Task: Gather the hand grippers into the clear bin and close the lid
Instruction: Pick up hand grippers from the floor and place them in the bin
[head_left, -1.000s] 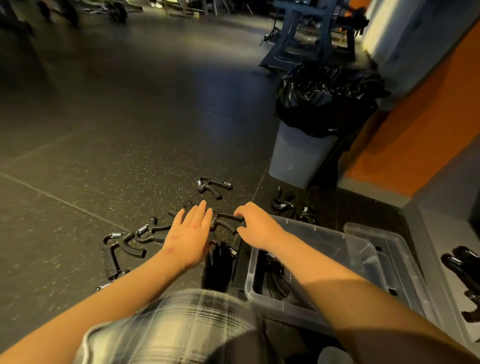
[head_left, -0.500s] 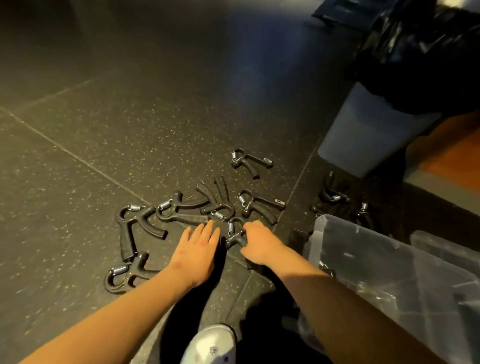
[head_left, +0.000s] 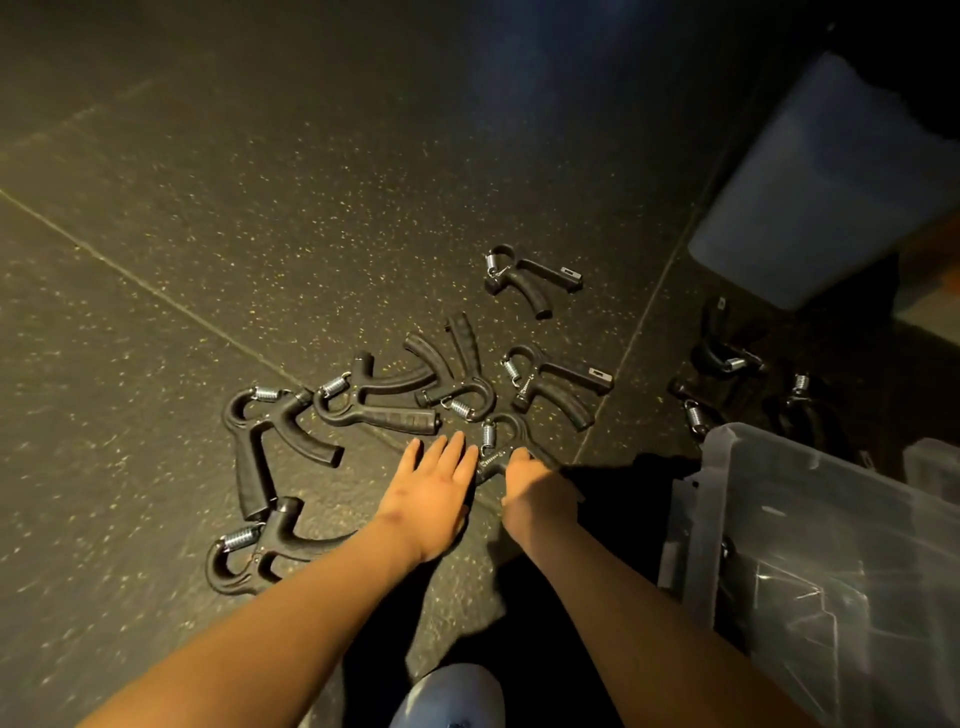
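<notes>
Several black hand grippers with steel springs lie scattered on the dark speckled floor (head_left: 311, 208). My right hand (head_left: 535, 488) curls its fingers round the handle of the nearest hand gripper (head_left: 501, 441). Beside it, my left hand (head_left: 431, 488) lies flat on the floor with straight fingers, its fingertips just short of another hand gripper (head_left: 384, 410). More hand grippers sit at the left (head_left: 265, 447), at the near left (head_left: 260, 551) and farther off (head_left: 524, 275). The clear bin (head_left: 810, 545) stands at the lower right, and more grippers (head_left: 727, 358) lie in shadow behind it.
A grey waste bin (head_left: 831, 192) with a black liner stands at the upper right. A light shoe (head_left: 452, 696) shows at the bottom edge between my arms. A floor seam runs diagonally from the left edge to the pile.
The view has tilted down and closer to the pile. My right hand has closed on the nearest hand gripper's handle. My left hand stays flat beside it.
</notes>
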